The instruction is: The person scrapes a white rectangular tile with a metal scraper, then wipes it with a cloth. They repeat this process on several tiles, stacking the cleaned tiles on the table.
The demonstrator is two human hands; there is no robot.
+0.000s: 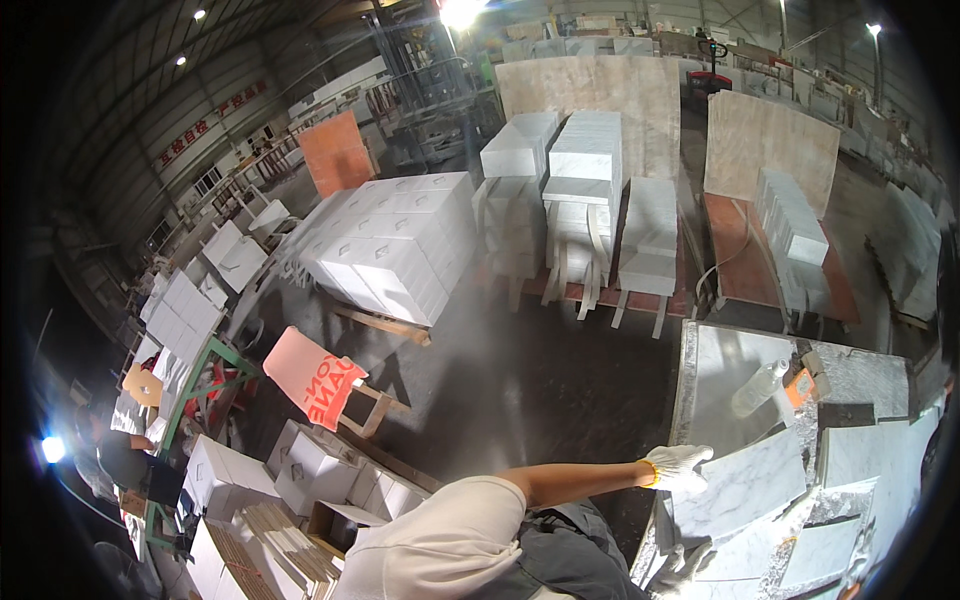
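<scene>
My left hand (680, 468), in a white knit glove with a yellow cuff, reaches to the right from a short cream sleeve. Its fingers are closed at the upper left corner of a grey-veined white marble tile (745, 490). This tile lies over the work table, among several other marble pieces (870, 460). Beyond it, a clear plastic bottle (760, 388) leans beside a small orange-and-white box (800, 388). Below the tile, a greyish shape is too unclear to name. I cannot make out my right hand.
White boxes stand stacked on a wooden pallet (385, 325) ahead. Slab stacks (585, 150) rest on racks farther off. A pink sheet with red lettering (312, 375) hangs over a wooden stand. Cartons (225, 470) crowd the lower left, near another person (122, 458) at a green-framed bench (190, 400).
</scene>
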